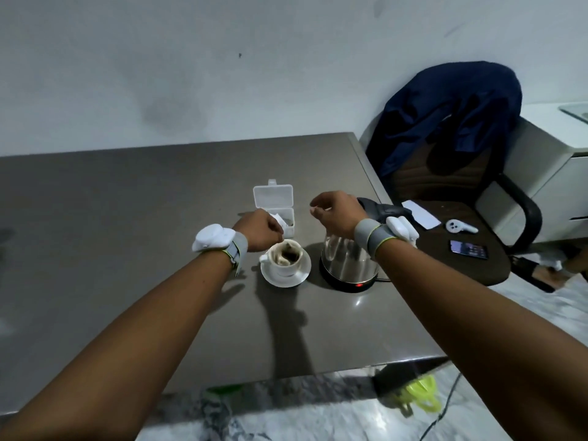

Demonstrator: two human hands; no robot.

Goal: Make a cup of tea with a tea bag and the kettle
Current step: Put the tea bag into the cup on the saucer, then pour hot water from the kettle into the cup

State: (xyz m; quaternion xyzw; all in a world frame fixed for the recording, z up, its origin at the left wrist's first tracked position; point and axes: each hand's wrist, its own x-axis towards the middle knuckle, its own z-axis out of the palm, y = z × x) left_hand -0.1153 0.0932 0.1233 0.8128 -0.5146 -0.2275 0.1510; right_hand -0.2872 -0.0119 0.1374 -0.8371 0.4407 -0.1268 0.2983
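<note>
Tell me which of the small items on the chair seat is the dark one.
The phone, lying nearest the seat's front edge. It is dark with a bluish screen, while the paper slip and the earbud-like case behind it are white.

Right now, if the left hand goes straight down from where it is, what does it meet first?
Probably the cup rim; the left hand hovers above its left edge, though depth is unclear.

A pale wall (222, 58) with some dark stains is seen behind a grey-brown table (95, 218). To the right a dark office chair (445, 186) is placed, and a dark blue garment (451, 103) is hung over its back. Beside the chair a white cabinet (547, 186) is seen. The floor (318, 409) is covered with marbled grey and white tiles. The light is dim.
</note>
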